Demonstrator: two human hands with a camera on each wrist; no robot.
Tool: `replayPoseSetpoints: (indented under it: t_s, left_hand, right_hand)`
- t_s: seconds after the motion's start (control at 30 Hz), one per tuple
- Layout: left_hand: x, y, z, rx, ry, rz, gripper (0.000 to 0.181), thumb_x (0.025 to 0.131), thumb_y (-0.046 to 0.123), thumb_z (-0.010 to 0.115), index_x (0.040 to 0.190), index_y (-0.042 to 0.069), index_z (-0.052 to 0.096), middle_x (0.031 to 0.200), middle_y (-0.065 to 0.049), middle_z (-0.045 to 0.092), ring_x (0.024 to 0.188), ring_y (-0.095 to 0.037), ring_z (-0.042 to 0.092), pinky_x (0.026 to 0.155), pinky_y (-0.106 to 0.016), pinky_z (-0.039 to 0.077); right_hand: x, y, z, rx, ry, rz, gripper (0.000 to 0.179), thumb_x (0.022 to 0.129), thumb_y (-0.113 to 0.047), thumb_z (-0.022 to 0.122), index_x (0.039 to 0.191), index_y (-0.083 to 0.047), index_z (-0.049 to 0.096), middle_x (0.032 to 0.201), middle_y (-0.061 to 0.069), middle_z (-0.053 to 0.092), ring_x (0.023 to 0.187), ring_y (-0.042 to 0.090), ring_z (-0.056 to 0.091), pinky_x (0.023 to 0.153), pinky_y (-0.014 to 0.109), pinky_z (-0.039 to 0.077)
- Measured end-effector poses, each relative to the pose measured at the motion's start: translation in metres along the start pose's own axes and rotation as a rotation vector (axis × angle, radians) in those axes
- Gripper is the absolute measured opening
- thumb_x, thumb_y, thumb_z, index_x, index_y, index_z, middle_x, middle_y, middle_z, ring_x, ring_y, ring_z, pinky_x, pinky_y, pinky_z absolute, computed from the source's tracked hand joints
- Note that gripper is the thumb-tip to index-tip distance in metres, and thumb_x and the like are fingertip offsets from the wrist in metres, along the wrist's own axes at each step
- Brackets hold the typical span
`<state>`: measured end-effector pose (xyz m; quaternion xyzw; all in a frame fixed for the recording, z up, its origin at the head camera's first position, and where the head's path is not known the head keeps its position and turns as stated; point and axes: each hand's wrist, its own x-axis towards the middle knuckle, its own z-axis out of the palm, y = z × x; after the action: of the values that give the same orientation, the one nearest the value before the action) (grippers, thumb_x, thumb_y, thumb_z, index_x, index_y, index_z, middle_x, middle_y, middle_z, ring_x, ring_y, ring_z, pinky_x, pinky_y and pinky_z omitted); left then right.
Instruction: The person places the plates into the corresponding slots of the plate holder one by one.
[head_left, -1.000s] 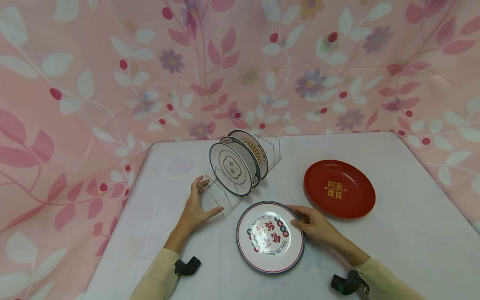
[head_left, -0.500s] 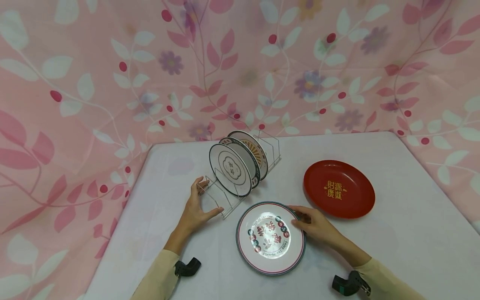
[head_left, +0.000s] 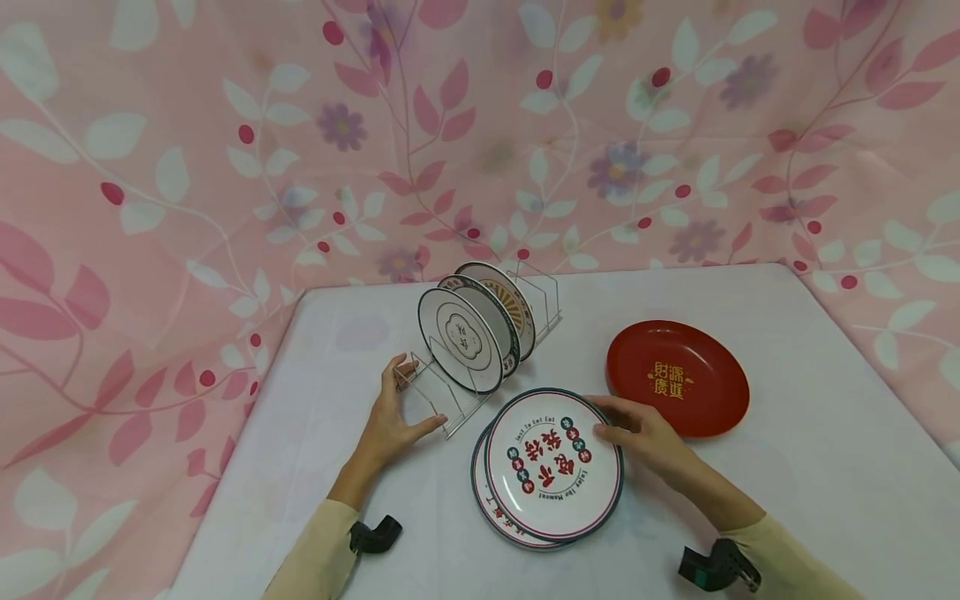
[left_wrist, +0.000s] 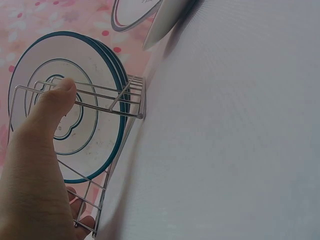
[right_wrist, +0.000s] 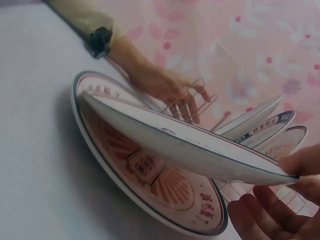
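Over the lower plate (right_wrist: 148, 167), the right grip (head_left: 648, 437) pinches the upper plate (head_left: 551, 462) — left grip (head_left: 393, 421) holding the rack (left_wrist: 111, 109).

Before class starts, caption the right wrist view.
Right hand holds one plate over another plate; left hand grips the rack.
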<state>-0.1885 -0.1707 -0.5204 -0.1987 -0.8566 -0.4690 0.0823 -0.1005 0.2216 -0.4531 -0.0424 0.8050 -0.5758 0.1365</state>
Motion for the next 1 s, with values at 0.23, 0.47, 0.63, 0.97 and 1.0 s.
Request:
replayPoseSetpoints:
  t_s: [0.23,0.47,0.63,0.97,1.0]
  left_hand:
    - [0.000,-0.002,0.000,0.012,-0.006,0.000,0.117,0.069,0.034,0.089,0.155,0.028,0.011,0.149,-0.007,0.042,0.136,-0.031,0.044,0.111,-0.055,0.032]
    - [0.000,-0.002,0.000,0.015,-0.013,-0.012,0.116,0.070,0.035,0.089,0.155,0.030,0.010,0.149,-0.007,0.041,0.137,-0.030,0.043,0.112,-0.054,0.032]
    - [0.000,-0.003,0.000,0.016,-0.010,-0.008,0.116,0.070,0.034,0.089,0.155,0.029,0.010,0.149,-0.007,0.041,0.137,-0.029,0.043,0.112,-0.053,0.032]
    - [0.000,-0.002,-0.001,0.017,-0.011,-0.006,0.117,0.069,0.035,0.089,0.155,0.030,0.010,0.149,-0.008,0.042,0.137,-0.031,0.043,0.111,-0.054,0.033]
    - [0.000,-0.002,-0.001,0.017,-0.011,-0.007,0.116,0.069,0.035,0.089,0.155,0.030,0.010,0.149,-0.008,0.041,0.137,-0.030,0.043,0.111,-0.054,0.033]
  right_hand:
    - [-0.005,-0.003,-0.001,0.345,-0.214,0.040,0.059,0.097,-0.015,0.058,0.152,-0.014,0.036,0.145,0.008,0.045,0.119,0.014,0.053,0.095,0.025,0.052]
    - [-0.007,0.003,0.002,0.596,-0.398,0.033,0.069,0.099,-0.003,0.049,0.157,-0.027,0.021,0.146,-0.002,0.043,0.123,0.017,0.056,0.099,0.035,0.051]
    - [-0.007,0.008,0.003,0.657,-0.424,0.006,0.071,0.097,0.001,0.047,0.157,-0.028,0.021,0.145,-0.004,0.045,0.124,0.017,0.056,0.098,0.036,0.051]
    - [-0.009,-0.001,-0.010,0.633,-0.420,-0.143,0.067,0.097,0.005,0.043,0.156,-0.025,0.028,0.143,-0.005,0.050,0.120,0.017,0.060,0.091,0.037,0.054]
    - [-0.009,-0.004,-0.014,0.620,-0.409,-0.170,0.066,0.097,0.005,0.042,0.155,-0.024,0.029,0.143,-0.005,0.050,0.120,0.016,0.060,0.090,0.036,0.055]
